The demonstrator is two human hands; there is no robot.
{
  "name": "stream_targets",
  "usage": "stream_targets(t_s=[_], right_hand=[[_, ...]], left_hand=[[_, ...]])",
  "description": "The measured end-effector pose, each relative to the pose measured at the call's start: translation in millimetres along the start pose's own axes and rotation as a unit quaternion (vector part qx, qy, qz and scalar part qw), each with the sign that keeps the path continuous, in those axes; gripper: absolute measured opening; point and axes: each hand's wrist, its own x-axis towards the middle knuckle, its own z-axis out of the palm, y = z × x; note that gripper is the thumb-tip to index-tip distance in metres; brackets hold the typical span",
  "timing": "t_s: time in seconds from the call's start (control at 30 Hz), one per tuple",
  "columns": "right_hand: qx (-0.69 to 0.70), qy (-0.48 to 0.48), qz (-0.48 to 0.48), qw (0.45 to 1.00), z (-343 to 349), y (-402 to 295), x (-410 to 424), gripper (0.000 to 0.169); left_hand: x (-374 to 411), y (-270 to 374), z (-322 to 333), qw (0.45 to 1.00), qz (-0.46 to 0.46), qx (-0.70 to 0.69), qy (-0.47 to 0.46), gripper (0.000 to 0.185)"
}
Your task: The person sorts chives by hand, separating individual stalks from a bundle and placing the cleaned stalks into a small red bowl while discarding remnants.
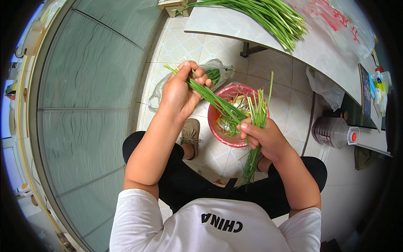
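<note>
My left hand (185, 89) grips the pale ends of a thin bunch of green chives (214, 99), which slants down to the right. In my right hand (264, 137) is a second bunch of chives (258, 110), held upright with its pale cut ends up and its leaf tips hanging below. The right fingers also touch the lower end of the left bunch. Beneath both hands stands a red bin (215, 91) with a clear plastic liner, holding green scraps and wrappers.
A plastic bag with greens (214, 75) lies on the floor behind my left hand. On the white table (214, 19) are a large pile of chives (270, 19), a plastic bag (343, 25) and a phone (365, 91). A large plastic jug (330, 132) is at right, glass panels (88, 69) at left.
</note>
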Motion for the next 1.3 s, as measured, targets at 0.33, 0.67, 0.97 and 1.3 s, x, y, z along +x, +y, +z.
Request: stream_targets(t_s=[0.33, 0.67, 0.97, 1.3], right_hand=[[-0.027, 0.006, 0.000, 1.000, -3, 2, -1, 0.017], [-0.026, 0.044, 0.002, 0.999, -6, 4, -5, 0.017], [-0.040, 0.041, 0.003, 0.998, -7, 4, -4, 0.017], [-0.030, 0.049, 0.008, 0.998, -6, 4, -4, 0.017]], left_hand=[[6, 13, -6, 0.998, 0.022, -0.050, 0.008, 0.019], [11, 32, -32, 0.994, 0.055, -0.091, -0.008, 0.020], [9, 43, -35, 0.992, 0.077, -0.103, 0.017, 0.017], [9, 55, -33, 0.985, 0.098, -0.135, 0.031, 0.021]])
